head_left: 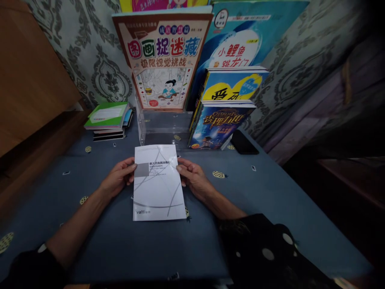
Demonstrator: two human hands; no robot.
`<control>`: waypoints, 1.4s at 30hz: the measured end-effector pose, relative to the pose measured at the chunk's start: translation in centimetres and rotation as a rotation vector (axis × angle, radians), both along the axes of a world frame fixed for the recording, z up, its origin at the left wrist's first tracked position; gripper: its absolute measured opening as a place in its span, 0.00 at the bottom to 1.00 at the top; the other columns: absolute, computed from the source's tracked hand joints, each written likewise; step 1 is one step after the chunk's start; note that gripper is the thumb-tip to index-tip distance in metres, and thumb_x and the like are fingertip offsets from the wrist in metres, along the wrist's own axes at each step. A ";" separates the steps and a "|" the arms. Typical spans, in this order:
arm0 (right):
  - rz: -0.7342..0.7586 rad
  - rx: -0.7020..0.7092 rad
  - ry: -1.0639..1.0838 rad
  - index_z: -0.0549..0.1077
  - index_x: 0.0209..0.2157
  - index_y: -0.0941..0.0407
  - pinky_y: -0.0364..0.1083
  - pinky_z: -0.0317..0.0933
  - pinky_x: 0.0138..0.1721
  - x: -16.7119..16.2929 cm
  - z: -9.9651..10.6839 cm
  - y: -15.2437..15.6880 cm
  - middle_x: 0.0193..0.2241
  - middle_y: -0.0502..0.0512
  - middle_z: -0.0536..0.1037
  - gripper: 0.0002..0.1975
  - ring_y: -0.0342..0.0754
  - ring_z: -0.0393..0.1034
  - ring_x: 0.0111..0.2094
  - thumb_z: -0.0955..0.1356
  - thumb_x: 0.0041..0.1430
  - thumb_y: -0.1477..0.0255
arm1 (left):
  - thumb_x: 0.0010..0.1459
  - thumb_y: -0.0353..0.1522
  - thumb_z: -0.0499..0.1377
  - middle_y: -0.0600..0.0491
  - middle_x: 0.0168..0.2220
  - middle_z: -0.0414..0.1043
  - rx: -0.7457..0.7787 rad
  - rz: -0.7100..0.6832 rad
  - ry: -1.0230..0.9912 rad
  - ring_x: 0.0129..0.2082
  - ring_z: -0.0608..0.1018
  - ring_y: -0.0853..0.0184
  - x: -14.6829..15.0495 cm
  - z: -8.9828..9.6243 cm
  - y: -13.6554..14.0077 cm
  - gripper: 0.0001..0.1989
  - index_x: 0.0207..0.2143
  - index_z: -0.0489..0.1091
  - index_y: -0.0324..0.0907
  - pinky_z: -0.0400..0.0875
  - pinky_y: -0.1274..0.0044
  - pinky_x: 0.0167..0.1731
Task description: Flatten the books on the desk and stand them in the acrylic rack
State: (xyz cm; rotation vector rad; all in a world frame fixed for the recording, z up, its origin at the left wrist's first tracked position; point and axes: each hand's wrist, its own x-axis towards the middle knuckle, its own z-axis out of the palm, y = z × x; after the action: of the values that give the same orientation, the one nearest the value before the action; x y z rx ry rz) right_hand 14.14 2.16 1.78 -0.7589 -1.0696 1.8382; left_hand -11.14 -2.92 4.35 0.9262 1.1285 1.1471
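Note:
A white instruction manual (159, 192) with grey curved lines on its cover is held upright between both hands, over the front middle of the table. My left hand (119, 176) grips its left edge, thumb on the cover and fingers behind. On the opposite edge, my right hand (194, 176) pinches it the same way. Just behind the manual stands a clear acrylic book rack (165, 127). Its front right part holds a dark blue book (221, 125), with a yellow and blue book (234, 85) behind. A brown-bordered picture book (165, 60) leans at the back left.
A stack of books with a green one (106, 114) on top lies left of the rack. A black phone (245, 142) rests at the right. The blue tablecloth (258, 200) has pineapple prints. Patterned wallpaper (111, 76) backs the table, and a wooden panel (33, 80) stands at left.

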 end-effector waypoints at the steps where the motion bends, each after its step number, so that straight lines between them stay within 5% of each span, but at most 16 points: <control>1: 0.011 -0.005 0.007 0.75 0.42 0.55 0.37 0.52 0.14 0.0 0.0 0.0 0.21 0.42 0.72 0.23 0.37 0.61 0.18 0.79 0.44 0.63 | 0.47 0.41 0.71 0.61 0.18 0.64 0.002 -0.002 -0.004 0.13 0.61 0.79 0.0 0.0 0.0 0.19 0.36 0.73 0.39 0.52 0.86 0.12; 12: 0.097 -0.040 0.031 0.74 0.44 0.52 0.38 0.62 0.17 0.4 0.1 -0.1 0.25 0.44 0.76 0.23 0.41 0.70 0.23 0.79 0.46 0.64 | 0.46 0.37 0.71 0.62 0.17 0.64 0.015 0.061 -0.061 0.12 0.59 0.79 0.3 0.0 0.1 0.16 0.33 0.72 0.39 0.51 0.86 0.10; 19: 0.112 -0.048 0.051 0.75 0.41 0.54 0.37 0.63 0.17 0.3 0.2 -0.2 0.25 0.45 0.77 0.19 0.40 0.70 0.22 0.78 0.48 0.65 | 0.45 0.38 0.72 0.59 0.22 0.70 -0.001 0.084 -0.086 0.16 0.68 0.76 0.4 0.0 0.1 0.18 0.35 0.73 0.38 0.59 0.86 0.11; 25: 0.146 -0.035 0.049 0.77 0.40 0.55 0.37 0.66 0.19 0.4 0.4 -0.4 0.26 0.47 0.78 0.18 0.40 0.71 0.23 0.78 0.48 0.64 | 0.46 0.38 0.73 0.60 0.22 0.70 -0.009 0.078 -0.148 0.13 0.66 0.77 0.5 -0.2 0.0 0.19 0.36 0.72 0.39 0.52 0.86 0.06; 32: 0.133 -0.035 0.062 0.77 0.38 0.56 0.37 0.67 0.19 0.5 0.5 0.0 0.25 0.48 0.78 0.17 0.39 0.72 0.22 0.78 0.48 0.64 | 0.45 0.39 0.74 0.58 0.23 0.72 -0.033 0.033 -0.158 0.14 0.70 0.76 0.3 -0.1 0.1 0.24 0.40 0.73 0.37 0.58 0.87 0.06; 42: 0.098 0.053 0.069 0.77 0.36 0.54 0.36 0.68 0.21 0.8 2.1 -0.2 0.26 0.45 0.78 0.17 0.37 0.71 0.22 0.79 0.47 0.62 | 0.49 0.35 0.72 0.58 0.22 0.73 0.097 -0.064 -0.196 0.13 0.70 0.77 0.4 0.9 -0.4 0.16 0.38 0.74 0.38 0.64 0.87 0.09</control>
State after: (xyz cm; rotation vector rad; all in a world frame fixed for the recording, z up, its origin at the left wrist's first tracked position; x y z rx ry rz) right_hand 14.93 1.91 3.84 -0.6176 -1.1236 1.8963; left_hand -10.76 -3.34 5.21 0.8968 0.8861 1.2200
